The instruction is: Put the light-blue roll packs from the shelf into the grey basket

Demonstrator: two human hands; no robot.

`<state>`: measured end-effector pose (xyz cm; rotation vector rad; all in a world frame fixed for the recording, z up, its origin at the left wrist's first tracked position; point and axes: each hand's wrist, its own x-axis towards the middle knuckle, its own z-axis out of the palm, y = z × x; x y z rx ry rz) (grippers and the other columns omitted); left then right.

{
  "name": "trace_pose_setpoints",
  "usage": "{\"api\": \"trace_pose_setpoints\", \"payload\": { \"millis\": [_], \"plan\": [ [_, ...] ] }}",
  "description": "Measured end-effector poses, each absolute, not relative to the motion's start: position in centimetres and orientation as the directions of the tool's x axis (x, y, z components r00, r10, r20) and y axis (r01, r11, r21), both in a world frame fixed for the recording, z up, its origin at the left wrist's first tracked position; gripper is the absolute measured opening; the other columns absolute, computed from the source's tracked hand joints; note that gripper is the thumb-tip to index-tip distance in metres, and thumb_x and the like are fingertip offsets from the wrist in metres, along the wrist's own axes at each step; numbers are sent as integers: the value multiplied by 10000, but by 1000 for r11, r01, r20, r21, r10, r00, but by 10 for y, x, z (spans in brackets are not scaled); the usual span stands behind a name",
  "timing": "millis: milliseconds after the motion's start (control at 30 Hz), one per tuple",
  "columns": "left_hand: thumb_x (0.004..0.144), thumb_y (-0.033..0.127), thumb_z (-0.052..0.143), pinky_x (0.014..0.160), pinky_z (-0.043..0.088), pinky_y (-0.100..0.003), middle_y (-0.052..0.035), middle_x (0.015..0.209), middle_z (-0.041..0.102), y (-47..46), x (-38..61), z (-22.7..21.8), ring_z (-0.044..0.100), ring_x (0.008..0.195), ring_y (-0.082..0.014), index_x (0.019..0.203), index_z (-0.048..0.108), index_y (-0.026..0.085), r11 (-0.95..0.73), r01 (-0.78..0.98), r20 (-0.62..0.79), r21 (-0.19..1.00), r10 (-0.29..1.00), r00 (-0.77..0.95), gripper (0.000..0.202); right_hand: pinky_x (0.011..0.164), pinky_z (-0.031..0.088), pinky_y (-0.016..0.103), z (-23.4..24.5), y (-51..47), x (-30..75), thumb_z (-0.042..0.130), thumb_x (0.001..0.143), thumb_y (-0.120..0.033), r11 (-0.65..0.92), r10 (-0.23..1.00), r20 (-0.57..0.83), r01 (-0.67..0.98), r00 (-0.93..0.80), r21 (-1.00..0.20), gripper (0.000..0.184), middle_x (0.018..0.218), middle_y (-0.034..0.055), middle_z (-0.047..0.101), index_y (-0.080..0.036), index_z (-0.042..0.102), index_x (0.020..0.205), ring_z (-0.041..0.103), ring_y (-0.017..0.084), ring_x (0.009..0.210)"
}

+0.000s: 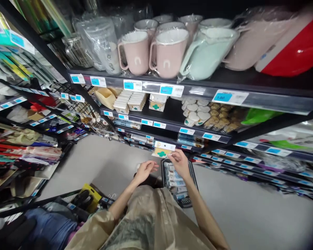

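My right hand point(179, 161) pinches the edge of a small flat packet point(162, 152) with a white header card and a green clover mark on yellow. Just left of it, my left hand point(146, 170) hovers with loosely bent fingers apart and nothing in them. Under my right hand, a dark basket point(195, 177) on the floor holds several white and blue wrapped rolls point(175, 178). On the middle shelf ahead, a stack of similar clover-marked packets point(157, 105) stands beside striped small boxes point(137, 101).
Pink mugs point(169, 52) and a mint jug point(208, 52) in clear wrap fill the upper shelf point(190, 91), close ahead. Dense hanging goods point(39, 152) line the left side. Grey floor point(99, 163) runs between the shelves. Clothing-like blue fabric point(49, 227) lies lower left.
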<state>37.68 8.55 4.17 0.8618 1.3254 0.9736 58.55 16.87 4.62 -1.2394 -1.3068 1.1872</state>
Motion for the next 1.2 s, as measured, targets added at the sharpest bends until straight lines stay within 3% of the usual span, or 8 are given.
{"api": "trace_pose_setpoints", "payload": {
  "millis": [133, 233, 333, 433, 533, 667, 900, 1200],
  "plan": [
    [1017, 426, 601, 1035, 590, -425, -108, 1148, 822, 134, 347, 68, 778, 1091, -259, 1123, 795, 237, 24, 247, -27, 969, 1000, 9, 291, 707, 631, 373, 74, 241, 575, 818, 817, -556, 160, 985, 171, 195, 37, -968, 407, 937, 94, 803, -230, 682, 1019, 775, 267, 844],
    [1029, 289, 549, 1179, 503, -482, -116, 1338, 760, 184, 327, 89, 682, 1303, -265, 1258, 765, 242, -291, 386, 272, 875, 957, 106, 319, 703, 627, 370, 96, 293, 553, 782, 852, -536, 255, 961, 274, 284, 29, -924, 369, 982, 101, 816, -232, 695, 1042, 781, 275, 888],
    [1027, 217, 509, 1254, 432, -522, -126, 1523, 641, 236, 311, 101, 544, 1472, -274, 1372, 704, 222, -458, 479, 416, 749, 888, 197, 396, 689, 614, 357, 109, 335, 525, 725, 888, -508, 303, 947, 321, 369, -15, -878, 299, 971, 89, 821, -240, 702, 1017, 785, 272, 892],
    [1006, 172, 504, 1279, 390, -560, -146, 1647, 505, 283, 300, 105, 411, 1570, -309, 1437, 653, 195, -509, 596, 458, 621, 853, 251, 457, 704, 603, 356, 111, 366, 501, 688, 898, -451, 299, 946, 321, 459, -31, -837, 220, 970, 81, 821, -245, 708, 972, 786, 266, 874],
    [980, 135, 518, 1271, 390, -576, -165, 1668, 460, 322, 294, 107, 362, 1592, -336, 1491, 607, 189, -531, 687, 471, 496, 829, 301, 521, 769, 605, 367, 107, 386, 489, 673, 903, -379, 274, 946, 324, 526, 3, -805, 175, 970, 62, 818, -255, 698, 1025, 786, 261, 890],
    [931, 64, 543, 1256, 390, -583, -178, 1686, 422, 362, 294, 111, 360, 1582, -364, 1497, 599, 186, -565, 742, 471, 361, 797, 378, 582, 825, 605, 380, 101, 401, 485, 682, 890, -293, 235, 942, 331, 606, 50, -760, 290, 1013, 43, 814, -257, 650, 1176, 766, 242, 840],
    [928, 14, 535, 1170, 444, -557, -173, 1509, 605, 400, 299, 118, 537, 1407, -376, 1488, 633, 258, -530, 811, 420, 248, 813, 403, 619, 811, 599, 377, 99, 422, 483, 696, 853, -237, 182, 944, 323, 716, 63, -674, 188, 973, 63, 797, -234, 641, 1033, 760, 251, 836],
    [915, 24, 542, 1134, 460, -546, -194, 1518, 597, 412, 298, 126, 493, 1461, -385, 1525, 602, 249, -562, 818, 387, 125, 786, 481, 653, 779, 615, 375, 96, 417, 476, 770, 849, -248, 161, 892, 401, 680, 210, -715, 264, 1156, 119, 753, -201, 644, 1076, 772, 231, 796]
  ]
}}
